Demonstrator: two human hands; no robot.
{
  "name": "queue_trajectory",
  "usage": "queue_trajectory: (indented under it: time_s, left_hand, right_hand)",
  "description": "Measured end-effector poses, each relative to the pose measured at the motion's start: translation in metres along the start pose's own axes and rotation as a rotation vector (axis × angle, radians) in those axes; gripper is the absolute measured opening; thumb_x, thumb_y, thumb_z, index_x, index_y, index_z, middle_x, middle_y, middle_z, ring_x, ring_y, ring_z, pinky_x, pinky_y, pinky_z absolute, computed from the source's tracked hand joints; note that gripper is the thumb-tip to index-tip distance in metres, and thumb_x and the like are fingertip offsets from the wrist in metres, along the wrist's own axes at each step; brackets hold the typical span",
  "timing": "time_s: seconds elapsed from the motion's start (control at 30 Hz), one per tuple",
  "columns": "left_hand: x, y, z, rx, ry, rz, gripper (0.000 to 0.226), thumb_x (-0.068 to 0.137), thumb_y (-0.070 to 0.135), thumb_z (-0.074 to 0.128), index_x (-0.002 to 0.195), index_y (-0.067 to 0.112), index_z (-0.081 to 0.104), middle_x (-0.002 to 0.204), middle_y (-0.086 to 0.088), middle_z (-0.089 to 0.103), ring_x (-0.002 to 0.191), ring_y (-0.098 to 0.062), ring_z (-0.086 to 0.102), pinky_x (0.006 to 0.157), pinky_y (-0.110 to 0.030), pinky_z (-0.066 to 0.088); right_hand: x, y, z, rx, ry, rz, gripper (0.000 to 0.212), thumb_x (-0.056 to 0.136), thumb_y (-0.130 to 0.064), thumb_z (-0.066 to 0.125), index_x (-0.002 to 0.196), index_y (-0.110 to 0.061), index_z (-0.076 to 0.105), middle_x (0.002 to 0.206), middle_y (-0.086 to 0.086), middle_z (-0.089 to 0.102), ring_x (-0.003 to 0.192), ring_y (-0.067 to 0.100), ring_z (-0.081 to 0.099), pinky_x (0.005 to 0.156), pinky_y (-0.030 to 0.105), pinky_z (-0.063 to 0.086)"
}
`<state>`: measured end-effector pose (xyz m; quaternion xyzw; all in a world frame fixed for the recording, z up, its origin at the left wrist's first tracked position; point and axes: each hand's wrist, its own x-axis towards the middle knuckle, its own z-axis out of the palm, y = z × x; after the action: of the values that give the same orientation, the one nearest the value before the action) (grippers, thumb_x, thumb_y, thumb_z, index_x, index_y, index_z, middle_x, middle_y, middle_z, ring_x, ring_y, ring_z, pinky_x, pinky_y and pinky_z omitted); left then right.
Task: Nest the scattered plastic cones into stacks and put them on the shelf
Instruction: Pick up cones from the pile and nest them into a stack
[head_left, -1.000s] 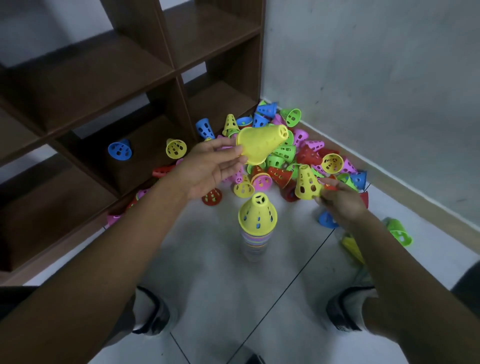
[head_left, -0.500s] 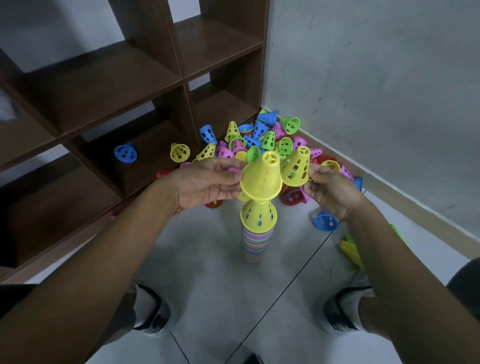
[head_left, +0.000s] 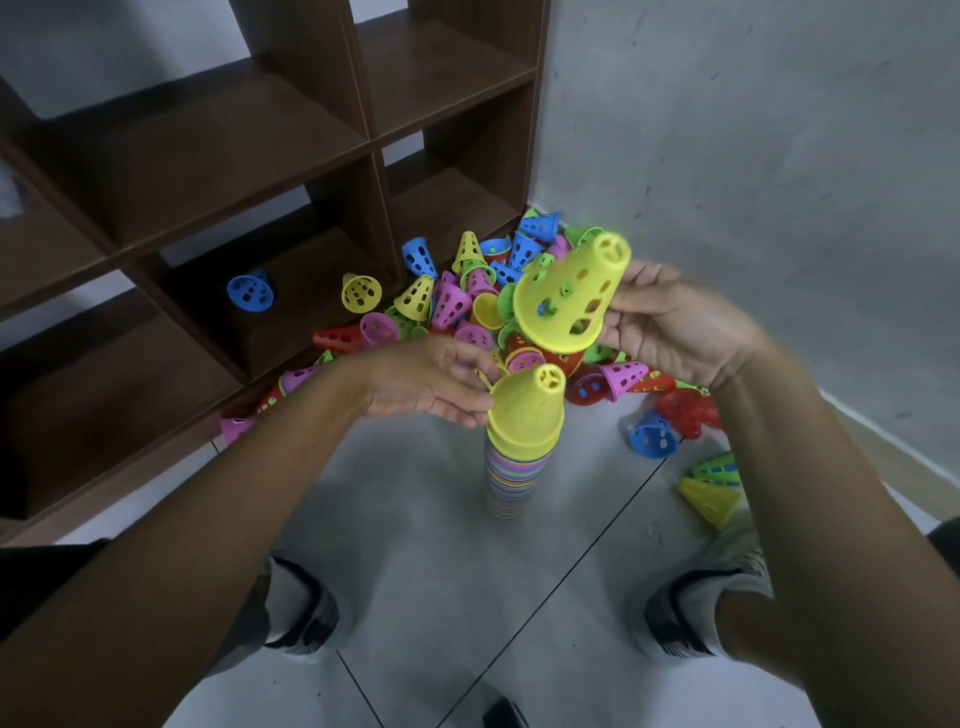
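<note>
Nearest, we saw stack (head_left: 511, 467) of nested cones upright on floor (head_left: 415, 519), yellow top cone (head_left: 527, 410) seated on it. Our left hand (head_left: 431, 384) pinched its rim, fingers curled. Right hand (head_left: 670, 322) gripped perforated yellow cone (head_left: 569, 291), tilted, above stack. Beyond, loose cone pile (head_left: 467, 306) by shelf (head_left: 260, 171); blue cone (head_left: 250, 292) in bottom compartment.

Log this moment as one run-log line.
left hand: seating top yellow cone on stack | right hand: holds perforated yellow cone above | pile: unsorted | shelf: no stack
</note>
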<state>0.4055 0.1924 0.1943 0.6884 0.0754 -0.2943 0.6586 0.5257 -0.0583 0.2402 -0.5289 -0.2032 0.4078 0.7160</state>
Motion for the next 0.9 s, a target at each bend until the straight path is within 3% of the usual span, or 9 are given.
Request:
queue_trajectory:
  time_s: [0.07,0.13,0.27,0.37,0.5,0.6,0.73,0.8,0.9]
  left_hand:
    - [0.001,-0.006,-0.003,0.069,0.020,-0.023,0.027,0.087,0.001,0.072,0.112,0.004,0.064,0.095,-0.014,0.074,0.087,-0.022,0.071,0.081,-0.032,0.058]
    - [0.001,-0.010,-0.005,0.138,0.081,-0.026,0.022,0.086,0.004,0.075,0.106,0.004,0.066,0.089,-0.010,0.075,0.082,-0.020,0.072,0.076,-0.029,0.058]
    - [0.003,-0.018,-0.012,0.226,0.243,-0.020,0.019,0.088,0.014,0.075,0.105,0.006,0.069,0.091,-0.007,0.076,0.084,-0.020,0.073,0.079,-0.030,0.060]
    - [0.007,-0.030,-0.021,0.199,0.338,-0.019,0.020,0.090,0.019,0.073,0.107,0.009,0.069,0.098,-0.008,0.076,0.090,-0.022,0.074,0.080,-0.030,0.060]
    - [0.015,-0.051,-0.030,0.236,0.493,-0.036,0.008,0.093,0.016,0.069,0.098,0.011,0.066,0.097,-0.010,0.072,0.087,-0.022,0.071,0.072,-0.027,0.057]
    - [0.026,-0.073,-0.039,0.425,0.578,-0.072,0.013,0.093,0.018,0.069,0.099,0.008,0.068,0.095,-0.011,0.071,0.093,-0.027,0.069,0.086,-0.043,0.057]
    - [0.040,-0.100,-0.050,0.382,0.574,-0.113,0.020,0.092,0.019,0.069,0.110,0.010,0.064,0.106,-0.011,0.068,0.100,-0.028,0.066,0.091,-0.045,0.055]
    - [0.048,-0.107,-0.054,0.377,0.573,-0.115,0.033,0.093,0.018,0.068,0.125,0.012,0.059,0.110,-0.011,0.065,0.098,-0.024,0.064,0.083,-0.038,0.055]
    - [0.062,-0.116,-0.061,0.331,0.574,-0.112,0.050,0.094,0.014,0.066,0.141,0.016,0.048,0.112,-0.011,0.061,0.096,-0.020,0.060,0.066,-0.026,0.046]
  right_hand:
    - [0.001,0.006,-0.004,-0.086,-0.032,0.093,0.067,0.068,-0.022,0.089,0.123,0.007,0.062,0.117,0.024,0.068,0.098,0.027,0.072,0.097,0.043,0.053]
    - [0.002,0.014,-0.007,-0.139,-0.016,0.167,0.082,0.055,-0.028,0.096,0.123,0.005,0.063,0.115,0.024,0.068,0.093,0.025,0.073,0.095,0.042,0.053]
    - [0.002,0.020,-0.002,-0.246,-0.003,0.202,0.020,0.074,-0.014,0.073,0.094,-0.014,0.078,0.094,0.010,0.076,0.083,0.017,0.074,0.083,0.030,0.059]
    - [0.005,0.025,-0.002,-0.320,-0.020,0.252,0.025,0.075,-0.011,0.069,0.099,-0.009,0.073,0.093,0.009,0.074,0.083,0.016,0.071,0.081,0.028,0.059]
    - [0.010,0.034,-0.006,-0.413,-0.018,0.319,0.029,0.072,-0.018,0.072,0.099,-0.005,0.068,0.085,0.006,0.073,0.073,0.013,0.068,0.063,0.018,0.057]
    - [0.017,0.050,-0.015,-0.403,0.053,0.349,0.036,0.076,-0.025,0.072,0.104,-0.003,0.066,0.090,0.010,0.072,0.075,0.017,0.068,0.064,0.022,0.057]
    - [0.034,0.080,-0.030,-0.341,0.199,0.357,0.023,0.092,-0.021,0.066,0.111,-0.008,0.064,0.091,0.005,0.073,0.078,0.018,0.067,0.074,0.029,0.057]
    - [0.045,0.096,-0.037,-0.313,0.256,0.361,0.024,0.095,-0.021,0.063,0.118,-0.012,0.063,0.099,0.006,0.074,0.082,0.019,0.068,0.081,0.034,0.055]
    - [0.065,0.117,-0.047,-0.315,0.310,0.389,0.024,0.098,-0.021,0.061,0.122,-0.025,0.060,0.111,0.006,0.070,0.089,0.020,0.068,0.078,0.031,0.054]
